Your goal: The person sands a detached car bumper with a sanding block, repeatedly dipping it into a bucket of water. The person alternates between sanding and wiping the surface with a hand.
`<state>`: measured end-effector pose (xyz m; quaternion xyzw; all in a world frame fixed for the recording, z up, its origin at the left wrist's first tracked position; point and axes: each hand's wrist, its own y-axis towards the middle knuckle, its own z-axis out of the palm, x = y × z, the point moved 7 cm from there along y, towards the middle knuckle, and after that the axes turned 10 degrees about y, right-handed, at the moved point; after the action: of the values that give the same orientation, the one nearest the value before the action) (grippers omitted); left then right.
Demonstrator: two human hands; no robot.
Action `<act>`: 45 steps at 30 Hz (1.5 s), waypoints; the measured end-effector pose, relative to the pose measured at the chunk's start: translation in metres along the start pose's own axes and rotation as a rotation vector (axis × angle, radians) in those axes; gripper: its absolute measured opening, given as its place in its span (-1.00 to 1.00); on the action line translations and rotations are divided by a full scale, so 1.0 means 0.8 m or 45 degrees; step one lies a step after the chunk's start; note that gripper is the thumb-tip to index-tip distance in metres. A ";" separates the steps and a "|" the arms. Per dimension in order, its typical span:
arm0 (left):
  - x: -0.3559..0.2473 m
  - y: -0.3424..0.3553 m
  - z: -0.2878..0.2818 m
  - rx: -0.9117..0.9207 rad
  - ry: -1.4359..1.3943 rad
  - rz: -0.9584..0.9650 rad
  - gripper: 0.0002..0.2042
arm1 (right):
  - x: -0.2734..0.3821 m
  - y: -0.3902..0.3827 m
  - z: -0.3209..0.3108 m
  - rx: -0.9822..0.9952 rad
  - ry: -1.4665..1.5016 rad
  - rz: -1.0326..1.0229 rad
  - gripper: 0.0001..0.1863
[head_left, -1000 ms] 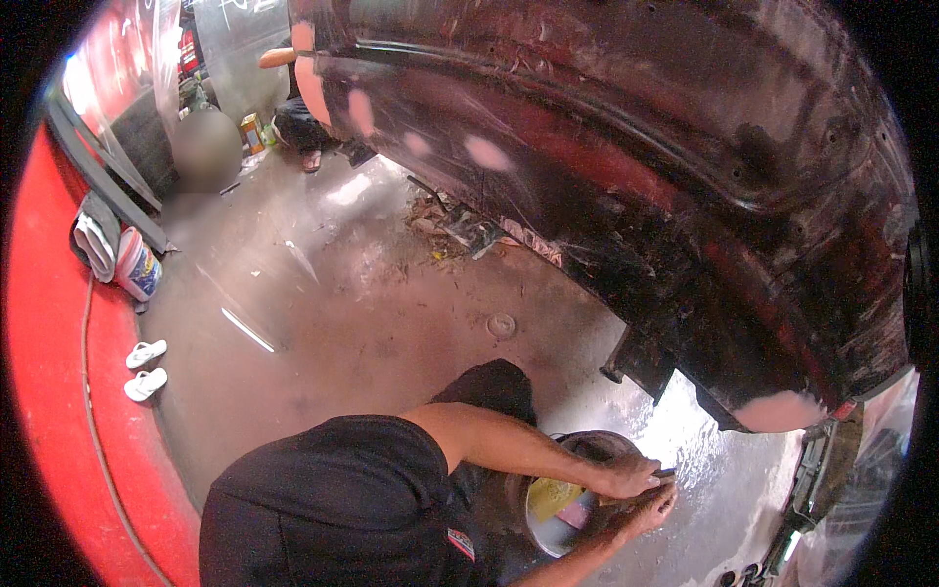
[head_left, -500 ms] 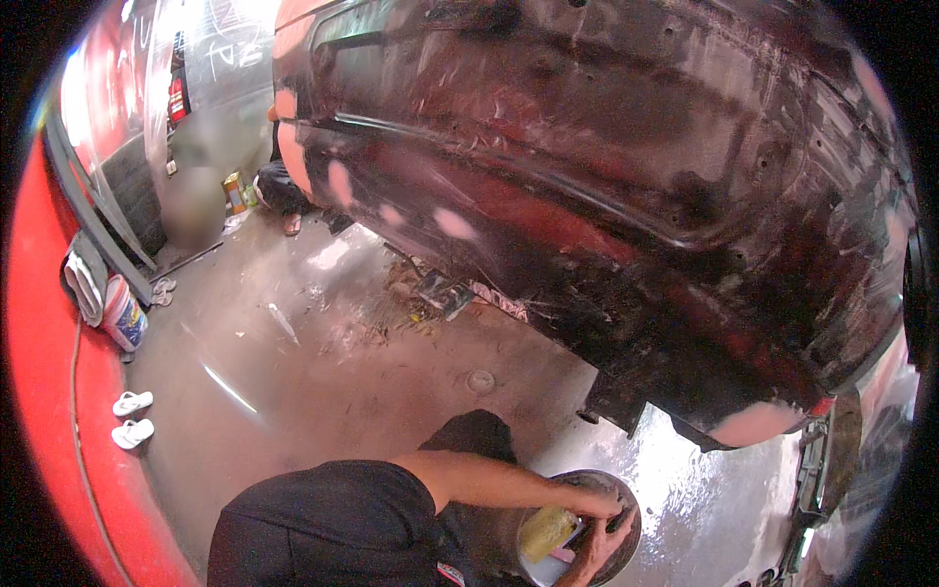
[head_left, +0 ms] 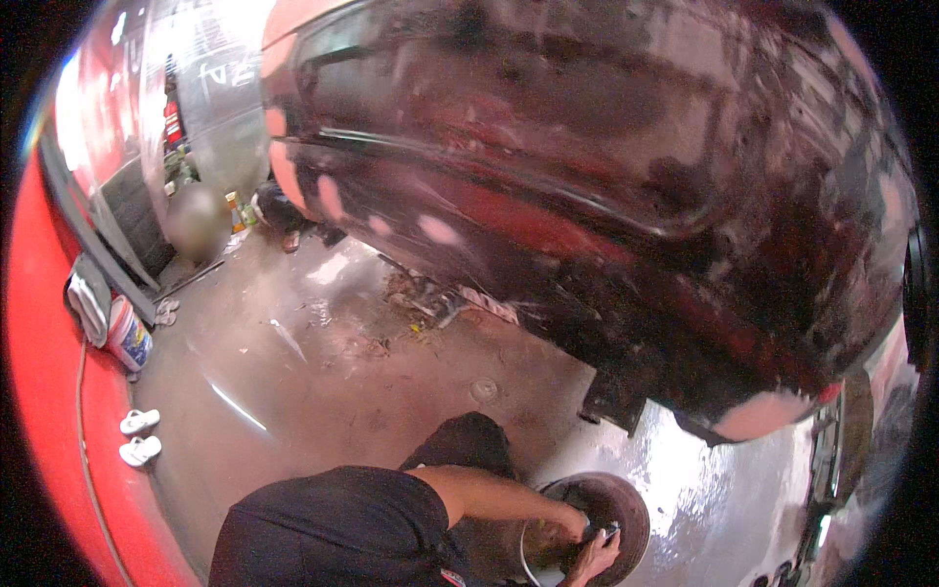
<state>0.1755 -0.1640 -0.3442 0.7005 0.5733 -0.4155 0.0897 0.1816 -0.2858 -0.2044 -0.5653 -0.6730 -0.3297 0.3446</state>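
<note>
Both my hands are down inside a round dark bucket (head_left: 634, 519) at the bottom of the view. My left hand (head_left: 569, 521) reaches in from the left, its fingers curled downward and partly hidden. Facing it, my right hand (head_left: 595, 560) comes up from the lower edge with bent fingers closed around a small dark piece with a pale edge (head_left: 611, 534). The piece is too small and blurred to name. My hands are close together, and the bucket's contents are mostly hidden under my left arm.
A large car body panel (head_left: 509, 196), dark red and black with pink patches, looms above and ahead. Scraps and debris (head_left: 425, 298) lie beneath it. White sandals (head_left: 140, 450) and a paint bucket (head_left: 127, 333) stand by the red wall (head_left: 49, 391). Another person (head_left: 279, 210) crouches at far left.
My hands have shifted lower and slightly left into the bucket. The yellow block seen inside it before is now out of sight. My head view has tilted slightly.
</note>
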 end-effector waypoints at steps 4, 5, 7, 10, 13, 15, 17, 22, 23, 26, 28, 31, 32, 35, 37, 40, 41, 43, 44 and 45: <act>0.014 0.017 0.093 0.234 0.594 0.219 -0.67 | -0.005 0.008 -0.004 -0.164 -0.011 -0.315 -0.51; 0.021 0.014 0.113 0.296 0.669 0.229 -0.69 | 0.002 0.005 -0.006 -0.095 -0.004 -0.297 -0.48; 0.013 0.030 0.138 0.365 0.801 0.249 -0.72 | -0.001 0.010 -0.023 -0.213 -0.059 -0.242 -0.47; 0.067 0.027 0.098 -0.023 0.572 0.005 -0.74 | 0.028 0.010 -0.005 -0.294 -0.018 -0.273 -0.44; 0.037 0.022 0.123 0.167 0.343 -0.129 -0.68 | -0.003 0.002 -0.042 -0.384 -0.017 -0.166 -0.45; 0.062 0.003 0.113 0.449 0.833 0.095 -0.66 | 0.020 0.003 -0.022 -0.362 0.129 -0.146 -0.46; 0.032 -0.029 0.069 0.383 0.683 0.592 -0.71 | 0.031 0.004 -0.027 -0.378 0.239 -0.027 -0.46; -0.140 -0.112 -0.156 1.008 -0.939 -0.224 -0.76 | 0.016 0.000 -0.055 -0.423 0.600 0.198 -0.47; -0.216 -0.136 -0.241 0.589 -0.815 -0.072 -0.72 | 0.008 -0.002 -0.056 -0.411 0.581 0.215 -0.51; -0.412 -0.236 -0.469 -0.379 0.385 0.424 -0.77 | 0.019 -0.003 -0.062 -0.430 0.598 0.110 -0.51; -0.477 -0.287 -0.532 -1.035 1.286 0.871 -0.84 | 0.015 -0.004 -0.073 -0.465 0.548 0.020 -0.50; -0.478 -0.317 -0.583 -1.114 2.105 0.678 -0.61 | 0.069 0.007 -0.076 -0.437 0.558 -0.142 -0.47; -0.470 -0.322 -0.591 -1.077 2.262 0.623 -0.55 | 0.095 0.013 -0.081 -0.455 0.513 -0.262 -0.47; -0.436 -0.340 -0.612 -0.902 2.411 0.540 -0.45 | 0.195 0.036 -0.100 -0.470 0.503 -0.595 -0.44; -0.449 -0.336 -0.624 -0.927 2.310 0.627 -0.39 | 0.239 0.059 -0.131 -0.525 0.512 -0.769 -0.44; -0.450 -0.337 -0.619 -0.973 2.363 0.537 -0.24 | 0.281 0.074 -0.139 -0.629 0.600 -0.985 -0.43; -0.442 -0.338 -0.611 -0.979 2.307 0.528 -0.29 | 0.287 0.078 -0.132 -0.618 0.597 -1.012 -0.43; -0.429 -0.325 -0.600 -0.961 2.221 0.538 -0.28 | 0.298 0.085 -0.127 -0.608 0.578 -1.044 -0.43; -0.425 -0.314 -0.593 -0.948 2.182 0.550 -0.28 | 0.300 0.088 -0.128 -0.603 0.575 -1.030 -0.43; -0.426 -0.309 -0.587 -0.952 2.168 0.568 -0.28 | 0.304 0.088 -0.127 -0.601 0.584 -1.013 -0.43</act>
<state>0.1844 -0.0490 0.2761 0.7867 0.3950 0.4703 -0.0626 0.2302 -0.2308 0.0584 -0.2412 -0.6502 -0.6938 0.1942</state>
